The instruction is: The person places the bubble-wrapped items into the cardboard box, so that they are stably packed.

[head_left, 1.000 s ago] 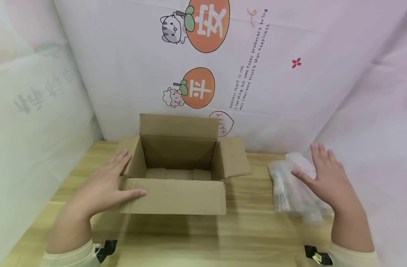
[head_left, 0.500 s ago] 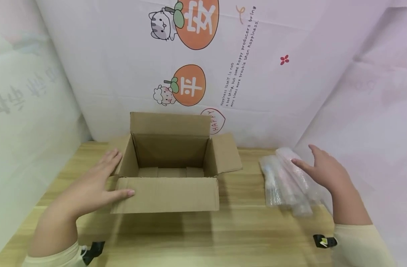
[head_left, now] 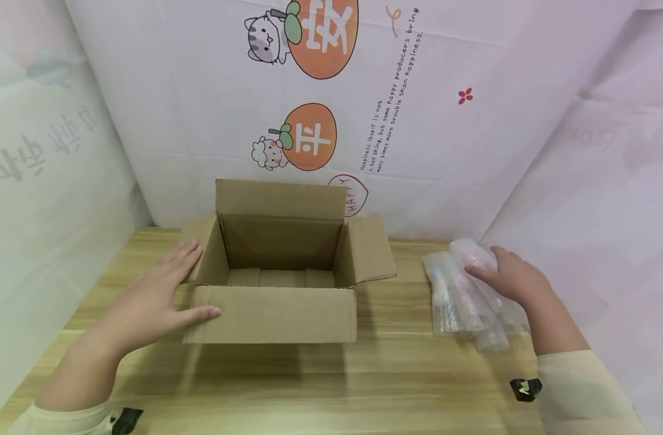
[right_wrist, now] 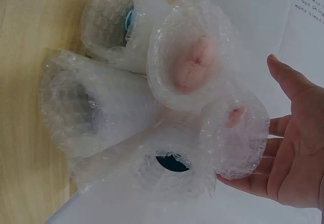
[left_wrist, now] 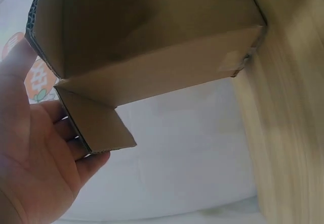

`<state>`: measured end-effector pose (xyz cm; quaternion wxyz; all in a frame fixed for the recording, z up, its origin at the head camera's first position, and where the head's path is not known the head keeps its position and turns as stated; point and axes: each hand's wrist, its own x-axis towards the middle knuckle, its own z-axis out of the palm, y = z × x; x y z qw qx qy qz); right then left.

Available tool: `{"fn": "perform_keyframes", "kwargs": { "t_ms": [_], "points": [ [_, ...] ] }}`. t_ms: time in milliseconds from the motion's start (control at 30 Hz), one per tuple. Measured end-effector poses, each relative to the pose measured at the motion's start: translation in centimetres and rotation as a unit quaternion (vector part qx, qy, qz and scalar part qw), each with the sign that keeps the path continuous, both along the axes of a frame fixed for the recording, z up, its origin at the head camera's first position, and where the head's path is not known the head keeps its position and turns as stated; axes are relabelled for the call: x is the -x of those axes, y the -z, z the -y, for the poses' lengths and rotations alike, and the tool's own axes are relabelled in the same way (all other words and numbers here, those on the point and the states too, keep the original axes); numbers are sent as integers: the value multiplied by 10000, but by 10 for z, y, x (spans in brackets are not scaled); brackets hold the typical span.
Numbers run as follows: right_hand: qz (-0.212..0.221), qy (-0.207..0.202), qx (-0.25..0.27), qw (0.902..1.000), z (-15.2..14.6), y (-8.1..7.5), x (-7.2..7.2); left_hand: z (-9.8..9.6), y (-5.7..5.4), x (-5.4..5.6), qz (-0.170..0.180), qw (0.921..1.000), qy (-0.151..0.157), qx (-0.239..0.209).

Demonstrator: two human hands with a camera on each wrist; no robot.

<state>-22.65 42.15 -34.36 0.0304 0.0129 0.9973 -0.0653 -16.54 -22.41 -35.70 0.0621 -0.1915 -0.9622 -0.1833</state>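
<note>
Only the right wrist view reveals a dark bubble-wrapped item [right_wrist: 173, 164].

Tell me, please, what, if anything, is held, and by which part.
Nothing appears held: the left hand rests on the box flaps; the right hand is beside the wrapped bundles.

Back sheet [head_left: 195, 115], 安 on upper orange [head_left: 323, 39], 12 o'clock, 平 on lower orange [head_left: 310, 138], near 12, HAPPY in red heart [head_left: 348, 196], 1 o'clock, lines [head_left: 394, 93] starting "Happiness itself is not", also 1
</note>
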Motion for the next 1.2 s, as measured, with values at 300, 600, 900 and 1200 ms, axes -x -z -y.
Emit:
{"fn": "perform_keyframes", "kwargs": {
  "t_ms": [300, 600, 900, 1200],
  "points": [
    [194, -19, -116, 9997, 1, 8, 7, 0, 5, -1, -205, 9998, -25, 30],
    [53, -35, -241, 9997, -1, 11, 10, 0, 7, -5, -332, 9994, -45, 43],
    [111, -85, -327, 9994, -3, 10, 11, -2, 7, -6, -352, 9994, -24, 72],
    [-92, -290, -158, 9994, -2, -11, 11, -2, 7, -6, -341, 9993, -54, 116]
  ]
}}
